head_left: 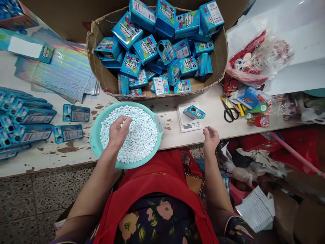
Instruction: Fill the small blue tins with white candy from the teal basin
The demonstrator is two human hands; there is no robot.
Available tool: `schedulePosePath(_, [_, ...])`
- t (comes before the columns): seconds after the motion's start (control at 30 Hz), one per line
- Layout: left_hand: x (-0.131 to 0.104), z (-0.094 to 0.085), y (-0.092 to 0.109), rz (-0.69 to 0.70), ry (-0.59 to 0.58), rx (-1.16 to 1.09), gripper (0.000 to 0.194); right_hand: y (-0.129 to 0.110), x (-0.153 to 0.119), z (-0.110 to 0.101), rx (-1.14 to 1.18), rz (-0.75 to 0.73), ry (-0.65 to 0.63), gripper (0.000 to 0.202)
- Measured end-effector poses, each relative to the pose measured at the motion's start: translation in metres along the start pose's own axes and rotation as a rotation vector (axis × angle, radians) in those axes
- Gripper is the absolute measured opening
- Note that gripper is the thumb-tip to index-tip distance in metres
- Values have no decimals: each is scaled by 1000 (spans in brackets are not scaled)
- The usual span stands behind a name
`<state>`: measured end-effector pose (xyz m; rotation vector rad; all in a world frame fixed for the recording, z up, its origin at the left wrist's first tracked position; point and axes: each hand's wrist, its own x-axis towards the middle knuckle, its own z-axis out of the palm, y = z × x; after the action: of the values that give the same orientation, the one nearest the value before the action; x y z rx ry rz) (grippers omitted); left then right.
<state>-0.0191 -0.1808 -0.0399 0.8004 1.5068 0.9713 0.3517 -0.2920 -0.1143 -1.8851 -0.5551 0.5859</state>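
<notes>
Scooping candies (139,135) looks like the current step; left hand (119,131) has fingers wrapped round some above the bowl (94,137); right hand (210,139) sits half-curled, empty-looking, near the box (197,113) on the scale (181,117); next probably needs careful pouring.

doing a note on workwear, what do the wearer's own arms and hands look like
The left hand and right hand are bare, with no gloves or bracelets visible. The forearms are uncovered up to dark floral sleeves edged with thin pale trim.
</notes>
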Motion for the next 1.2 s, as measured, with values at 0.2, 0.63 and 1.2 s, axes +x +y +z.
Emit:
schedulePosePath(0.2, [12, 6, 3, -435, -39, -524, 36, -28, 26, 40, -54, -182, -194, 73])
schedulePosePath(0.63, [-52, 61, 74, 100, -53, -600, 44, -156, -92, 85, -150, -772, -735, 38])
schedulePosePath(1.2, [-50, 61, 69, 265, 40, -634, 48, -145, -110, 110, -70, -655, -762, 36])
